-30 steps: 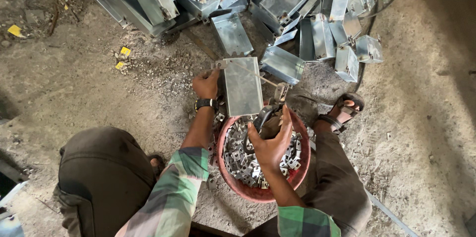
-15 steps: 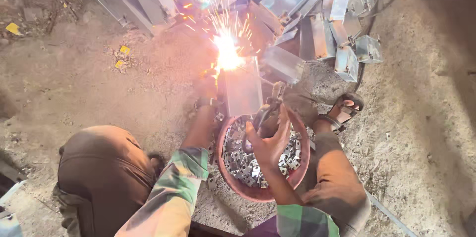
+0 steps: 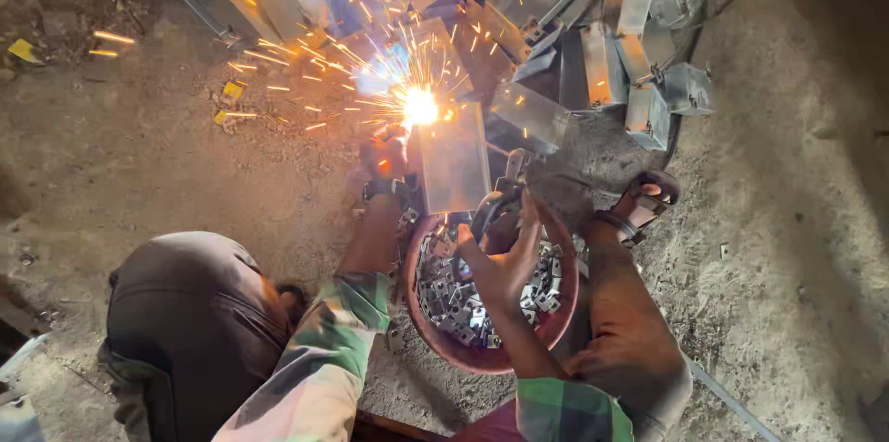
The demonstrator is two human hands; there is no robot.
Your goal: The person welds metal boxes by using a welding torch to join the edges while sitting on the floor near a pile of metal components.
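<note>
I squat on the ground over a flat metal plate (image 3: 454, 160) standing in front of me. My left hand (image 3: 384, 160) grips the plate's left edge, close to a bright welding spark (image 3: 419, 107) at its top left corner. My right hand (image 3: 505, 252) holds a dark welding electrode holder (image 3: 495, 206) just below the plate's lower right corner. Under my right hand a red round basin (image 3: 435, 336) holds several small metal brackets (image 3: 454, 308).
A heap of grey folded metal boxes (image 3: 593, 62) lies beyond the plate across the top. Sparks fly left over the dirt ground (image 3: 139, 155). Yellow scraps (image 3: 230, 95) lie at the left. My sandalled foot (image 3: 644, 206) rests to the right of the basin.
A second ago there was no arc; sparks began half a second ago and now spray wider to the left. My hands and the plate have barely moved.
</note>
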